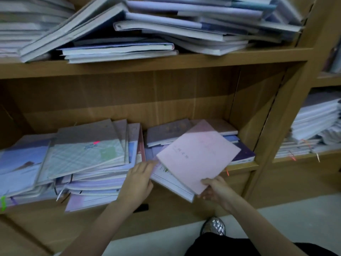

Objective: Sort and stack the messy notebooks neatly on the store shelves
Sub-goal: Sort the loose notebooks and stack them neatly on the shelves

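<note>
right hand (215, 190) grips near corner of pink notebook (198, 156), tilted over lower shelf (241, 166) edge. left hand (137, 177) fingers touch notebooks beneath; grasp unclear. messy piles (83, 157) left, upper shelf (147, 66) cluttered.

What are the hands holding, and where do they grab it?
The right hand grips the pink notebook at its near corner, thumb on top. The left hand touches the edge of the white notebook underneath; whether it actually grips it cannot be told.

No legible text; faint, blurred print on the pink notebook (198, 157).
</note>
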Demonstrator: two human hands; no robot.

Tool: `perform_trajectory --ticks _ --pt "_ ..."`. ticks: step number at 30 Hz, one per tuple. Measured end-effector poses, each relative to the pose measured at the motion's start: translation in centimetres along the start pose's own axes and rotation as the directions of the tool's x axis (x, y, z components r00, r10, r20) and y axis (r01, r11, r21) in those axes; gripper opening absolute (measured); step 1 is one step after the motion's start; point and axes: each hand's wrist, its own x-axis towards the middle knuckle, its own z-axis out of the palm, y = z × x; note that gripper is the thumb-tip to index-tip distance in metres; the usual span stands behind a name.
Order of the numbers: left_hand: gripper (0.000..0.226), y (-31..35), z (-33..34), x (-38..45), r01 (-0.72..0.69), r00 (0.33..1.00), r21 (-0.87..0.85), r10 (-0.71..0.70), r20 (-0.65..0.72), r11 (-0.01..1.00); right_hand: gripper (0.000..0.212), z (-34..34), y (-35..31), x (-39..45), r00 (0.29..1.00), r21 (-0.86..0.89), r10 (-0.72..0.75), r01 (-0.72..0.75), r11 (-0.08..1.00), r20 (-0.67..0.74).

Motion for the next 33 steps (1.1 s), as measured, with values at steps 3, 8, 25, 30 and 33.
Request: perform_trajectory --ticks 3,8,25,30,33 --pt "0.091 -0.3 1.5 -0.2 -0.073 0.995 0.059 0.068 0.076 0.996 0.015 -1.0 -0.8 -0.2 0.996 -0.171 0.050 -0.036 0.985 0.078" --pt "0.095 -0.4 2.8 -0.9 -0.121 0.968 0.238 0.061 0.243 0.964 0.022 1.1 -0.6 -0.3 0.995 -0.074 0.043 -0.036 0.997 0.093" --pt "0.044 0.4 -6.2 3.5 0.054 0.983 -0.199 -0.087 -0.162 0.979 0.012 3.3 -15.9 -8.0 0.950 0.268 -0.287 0.310 0.912 -0.122" --pt "0.062 1.0 -9.0 3.7 0.046 0.942 -0.346 -0.156 -0.297 0.937 0.031 3.7 -18.3 -8.6 0.896 0.134 -0.437 0.443 0.886 -0.076" --pt "0.065 -0.2 -8.4 3.1 0.071 0.954 -0.354 -0.167 -0.247 0.932 0.026 3.6 -17.1 -6.7 0.898 0.025 -0.438 0.439 0.898 -0.037"
